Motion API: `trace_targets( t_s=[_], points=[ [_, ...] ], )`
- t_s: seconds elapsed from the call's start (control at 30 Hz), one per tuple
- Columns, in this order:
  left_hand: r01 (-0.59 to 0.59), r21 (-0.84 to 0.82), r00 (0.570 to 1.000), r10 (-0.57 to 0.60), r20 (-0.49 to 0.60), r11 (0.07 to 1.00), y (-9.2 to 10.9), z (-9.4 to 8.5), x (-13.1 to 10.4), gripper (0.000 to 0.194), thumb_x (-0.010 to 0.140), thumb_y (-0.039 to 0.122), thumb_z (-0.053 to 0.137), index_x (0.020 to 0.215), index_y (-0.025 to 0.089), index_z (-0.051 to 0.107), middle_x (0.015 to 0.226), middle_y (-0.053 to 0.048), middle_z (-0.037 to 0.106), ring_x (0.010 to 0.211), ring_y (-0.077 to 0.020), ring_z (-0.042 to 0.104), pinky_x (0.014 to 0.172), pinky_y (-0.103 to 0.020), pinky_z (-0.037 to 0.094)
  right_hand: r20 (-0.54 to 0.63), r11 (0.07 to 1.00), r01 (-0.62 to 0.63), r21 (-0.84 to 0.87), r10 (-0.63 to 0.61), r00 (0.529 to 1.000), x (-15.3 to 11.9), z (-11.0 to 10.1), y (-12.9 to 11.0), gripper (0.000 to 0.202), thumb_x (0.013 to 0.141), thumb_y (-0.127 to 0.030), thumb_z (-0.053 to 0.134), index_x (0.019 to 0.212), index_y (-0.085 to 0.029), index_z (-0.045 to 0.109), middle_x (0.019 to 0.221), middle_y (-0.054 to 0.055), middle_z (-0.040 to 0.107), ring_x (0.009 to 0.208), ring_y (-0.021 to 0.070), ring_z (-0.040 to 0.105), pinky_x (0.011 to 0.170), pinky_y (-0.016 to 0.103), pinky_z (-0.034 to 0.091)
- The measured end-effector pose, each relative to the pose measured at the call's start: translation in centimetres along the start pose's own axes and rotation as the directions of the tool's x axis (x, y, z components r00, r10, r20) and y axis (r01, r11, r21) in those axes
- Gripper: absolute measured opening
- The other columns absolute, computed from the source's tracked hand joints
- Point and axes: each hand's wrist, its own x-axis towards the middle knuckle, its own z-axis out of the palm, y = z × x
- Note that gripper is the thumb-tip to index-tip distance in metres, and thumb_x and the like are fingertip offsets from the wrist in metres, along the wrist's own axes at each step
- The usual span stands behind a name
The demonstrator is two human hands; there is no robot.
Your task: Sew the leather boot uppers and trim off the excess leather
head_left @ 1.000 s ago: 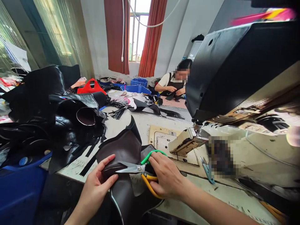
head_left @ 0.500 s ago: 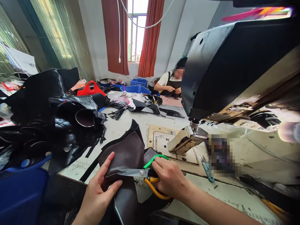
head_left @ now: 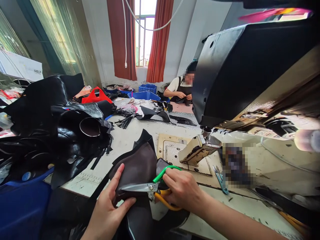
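Observation:
My left hand [head_left: 110, 203] grips a dark brown leather piece [head_left: 136, 160] with black edges, its thumb and fingers closed on the near left side. In my right hand [head_left: 183, 188] is a pair of scissors [head_left: 151, 187] with one green and one yellow handle. Their blades point left across the leather, just above my left thumb, and look nearly closed. Part of the leather hangs down over the table's front edge. Behind my right hand stands the post of a sewing machine [head_left: 195, 151]. Small blue thread snips [head_left: 221, 181] lie to its right.
Black leather pieces [head_left: 77, 130] are heaped on the left, above a blue bin [head_left: 22, 210]. The machine's large head [head_left: 232, 73] overhangs the right side. Across the white table [head_left: 120, 133], a co-worker [head_left: 181, 88] handles dark material. A red bag [head_left: 96, 96] lies at the back left.
My left hand and the leather have shifted slightly right. The scissor blades look closer together, while my right hand has barely moved.

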Motion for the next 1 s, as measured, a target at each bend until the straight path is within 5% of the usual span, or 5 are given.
trace_targets(
  t_s=[0.2,0.6,1.0],
  points=[
    [0.006,-0.002,0.999,-0.006,-0.046,1.000,1.2,0.3,0.0,0.092,0.065,0.041,0.080,0.146,0.028,0.038,0.123,0.001,0.070,0.109,-0.0243,0.067,0.101,-0.034,0.051,-0.062,0.998,-0.055,0.043,0.057,0.996,0.2,-0.2,0.8,0.046,0.078,-0.062,0.063,0.071,-0.019,0.049,0.073,0.004,0.051,0.064,0.0177,0.043,0.059,0.032,0.036],
    [0.019,0.010,1.000,-0.019,0.007,1.000,1.3,1.0,-0.2,0.091,0.064,0.035,0.080,0.146,0.032,0.039,0.116,0.002,0.073,0.094,-0.0207,0.071,0.090,-0.029,0.055,-0.029,0.992,-0.010,0.123,0.013,0.999,1.0,-0.5,1.1,0.049,0.080,-0.066,0.060,0.070,-0.019,0.050,0.069,0.002,0.053,0.060,0.0157,0.043,0.055,0.031,0.033],
    [0.034,-0.034,0.999,-0.033,0.027,0.999,1.5,1.2,-0.3,0.093,0.062,0.031,0.081,0.146,0.028,0.040,0.117,0.000,0.072,0.097,-0.0214,0.070,0.085,-0.028,0.055,-0.122,0.995,0.088,0.048,-0.082,0.989,0.7,-0.1,1.4,0.033,0.088,-0.044,0.057,0.066,-0.021,0.047,0.063,0.000,0.050,0.057,0.0151,0.044,0.052,0.030,0.032]
  ],
)
